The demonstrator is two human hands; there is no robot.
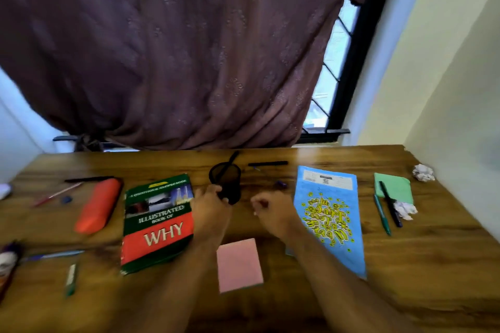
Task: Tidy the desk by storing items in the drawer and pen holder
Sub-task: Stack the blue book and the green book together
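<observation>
A black mesh pen holder (226,178) stands at the middle back of the wooden desk (297,292), with one black pen (230,162) leaning in it. My left hand (209,204) grips the holder's lower left side. To the right of the holder, my right hand (270,209) hovers with its fingers curled; the blur hides whether it holds anything. A pink sticky pad (239,264) lies between my forearms. Loose pens lie about: a black pen (267,163) behind the holder, a green pen (382,215) and a black pen (391,204) at the right.
A green and red book (158,222) lies left of my hands, with an orange pencil case (98,204) beyond it. A blue notebook (331,216), a green pad (393,186) and crumpled paper balls (423,172) sit to the right. More pens (71,278) lie at the front left.
</observation>
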